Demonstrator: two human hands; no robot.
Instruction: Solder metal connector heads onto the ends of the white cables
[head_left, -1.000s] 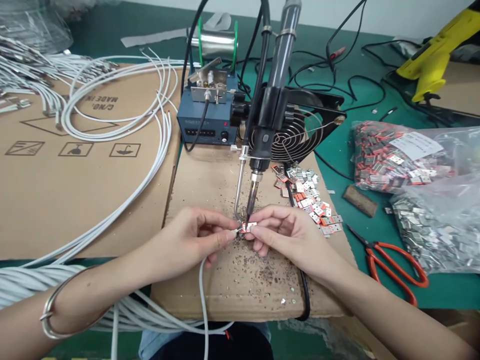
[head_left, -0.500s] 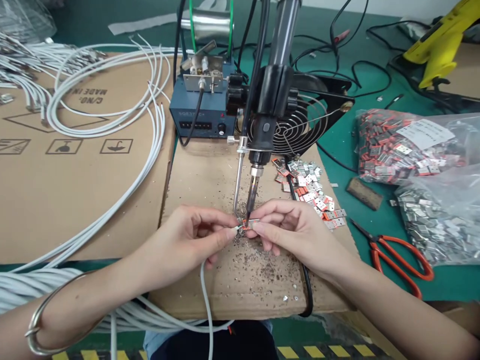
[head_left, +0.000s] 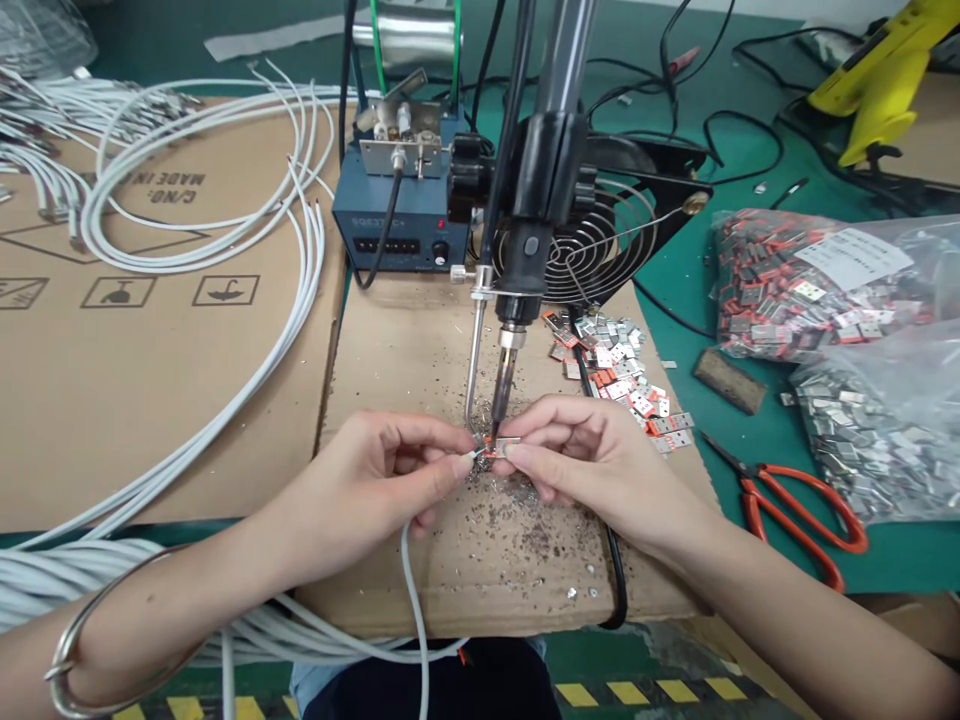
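Note:
Between thumb and fingers, my left hand (head_left: 409, 468) pinches a white cable (head_left: 409, 575) near its stripped end; the cable hangs down past the cardboard's front edge. My right hand (head_left: 574, 450) pinches a USB connector (head_left: 508, 446) with orange plastic and a metal shell. Cable wires and the connector's back end meet under the tip of a clamped soldering iron (head_left: 504, 385). Beside the iron, a thin metal solder feed tube (head_left: 475, 350) curves down to the same spot. Whether the wires touch the connector is too small to tell.
Behind stands a blue solder feeder (head_left: 397, 230) with a solder spool (head_left: 416, 45) and a fan (head_left: 592, 240). Loose USB connectors (head_left: 630, 380) lie right, near orange-handled scissors (head_left: 802, 510) and bags of connectors (head_left: 817, 290). White cables (head_left: 210, 260) coil at left. Solder specks litter the cardboard (head_left: 405, 350).
The view has shifted slightly. Both hands keep their grips at the iron tip, and the connector appears turned a little, with more of its metal shell showing.

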